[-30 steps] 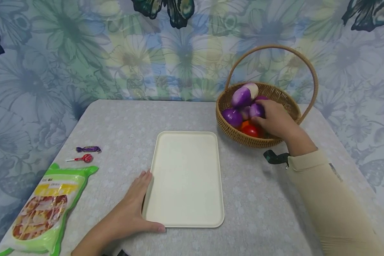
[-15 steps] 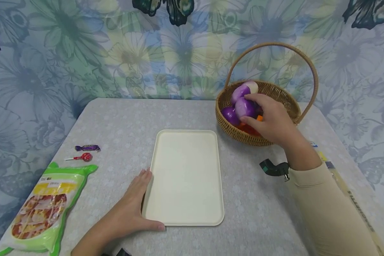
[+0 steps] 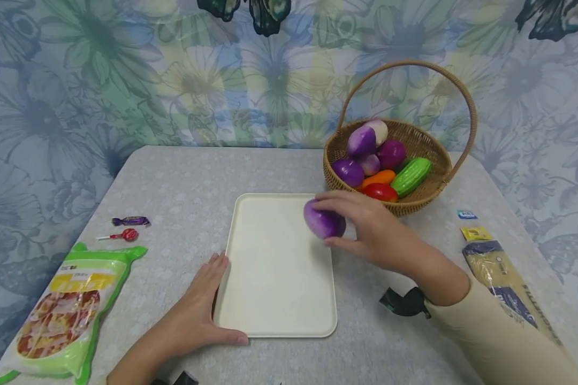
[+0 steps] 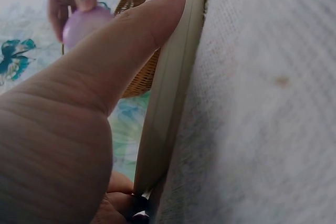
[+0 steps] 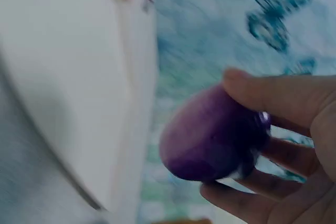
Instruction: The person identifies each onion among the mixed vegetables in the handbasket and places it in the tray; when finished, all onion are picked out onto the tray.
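**Purple vegetable held over the tray's far right corner**

Right hand (image 3: 371,230) grips a purple toy vegetable (image 3: 324,222), thumb on its near side and fingers curled over the top. The piece hangs above the cream tray (image 3: 274,299), at roughly 1 o'clock from the tray's middle, over the right rim. Cannot tell whether it touches the tray. The right wrist view shows the same purple vegetable (image 5: 210,140) pinched between thumb and fingers, tray blurred to the left of it.

Left hand (image 3: 199,310) lies flat on the table (image 3: 173,182), fingers straight along the tray's left edge, thumb pressed against the near rim at about 7 o'clock. The left wrist view confirms the thumb (image 4: 131,40) against the tray rim (image 4: 168,108). It grips nothing.

Wicker basket (image 3: 414,206) stands at 1 o'clock from the tray, just beyond the right hand. Inside: more purple pieces, a purple-and-white one, an orange one, a red one, a green ridged one (image 3: 411,176).

At 9 o'clock from the tray: a purple wrapped sweet (image 3: 131,221), a red lollipop (image 3: 125,235) just nearer, and a green snack bag (image 3: 67,315) at 8 o'clock. At 3 o'clock, past the right sleeve (image 3: 501,337): a long packet (image 3: 503,272) and two small sachets, blue (image 3: 466,214) and yellow (image 3: 476,233).
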The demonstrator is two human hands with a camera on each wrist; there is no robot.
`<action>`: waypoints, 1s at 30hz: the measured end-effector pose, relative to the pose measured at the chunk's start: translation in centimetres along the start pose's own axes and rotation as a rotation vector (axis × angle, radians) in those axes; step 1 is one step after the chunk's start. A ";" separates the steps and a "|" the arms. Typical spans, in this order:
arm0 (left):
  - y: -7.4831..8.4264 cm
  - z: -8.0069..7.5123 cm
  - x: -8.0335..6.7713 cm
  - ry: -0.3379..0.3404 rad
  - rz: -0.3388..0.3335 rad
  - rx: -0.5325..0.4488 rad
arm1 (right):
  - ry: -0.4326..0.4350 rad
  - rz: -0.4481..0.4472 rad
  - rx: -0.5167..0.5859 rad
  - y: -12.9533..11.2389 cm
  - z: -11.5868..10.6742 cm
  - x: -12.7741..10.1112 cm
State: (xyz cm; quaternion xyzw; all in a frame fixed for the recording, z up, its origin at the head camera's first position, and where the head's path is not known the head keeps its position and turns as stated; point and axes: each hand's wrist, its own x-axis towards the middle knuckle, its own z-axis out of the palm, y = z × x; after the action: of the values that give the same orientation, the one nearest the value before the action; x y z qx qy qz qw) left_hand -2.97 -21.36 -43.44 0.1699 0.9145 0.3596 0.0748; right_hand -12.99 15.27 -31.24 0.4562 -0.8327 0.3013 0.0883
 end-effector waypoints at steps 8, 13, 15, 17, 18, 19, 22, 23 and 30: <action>-0.1 0.0 0.1 0.009 0.013 0.016 | -0.277 -0.077 0.011 -1.8 3.6 -1.2; -0.1 0.1 0.0 0.010 0.012 0.011 | -0.354 -0.095 -0.054 -2.4 4.6 -1.5; -0.1 0.0 0.0 0.012 0.015 0.010 | -0.384 -0.093 -0.091 -2.6 5.0 -1.5; -0.1 0.0 0.0 0.012 0.015 0.008 | -0.410 -0.088 -0.121 -2.6 5.3 -1.6; -0.1 0.0 0.0 0.011 0.014 0.007 | -0.417 -0.088 -0.133 -2.7 5.5 -1.7; -0.1 0.0 -0.1 0.013 0.020 0.007 | -0.422 -0.085 -0.138 -2.7 5.6 -1.7; -0.1 0.0 -0.1 0.014 0.026 0.009 | -0.427 -0.074 -0.136 -2.8 5.7 -1.8; -0.1 -0.1 0.0 0.014 0.026 0.009 | -0.423 -0.074 -0.134 -2.8 5.7 -1.9; -0.1 0.0 0.1 0.015 0.026 0.014 | -0.383 -0.122 -0.135 -2.8 5.4 -2.0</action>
State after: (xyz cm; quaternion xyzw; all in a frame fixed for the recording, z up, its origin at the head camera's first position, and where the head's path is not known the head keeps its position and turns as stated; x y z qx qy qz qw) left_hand -3.06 -21.45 -43.51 0.1798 0.9152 0.3553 0.0621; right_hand -8.91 12.45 -35.23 0.5477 -0.8234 0.1468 -0.0231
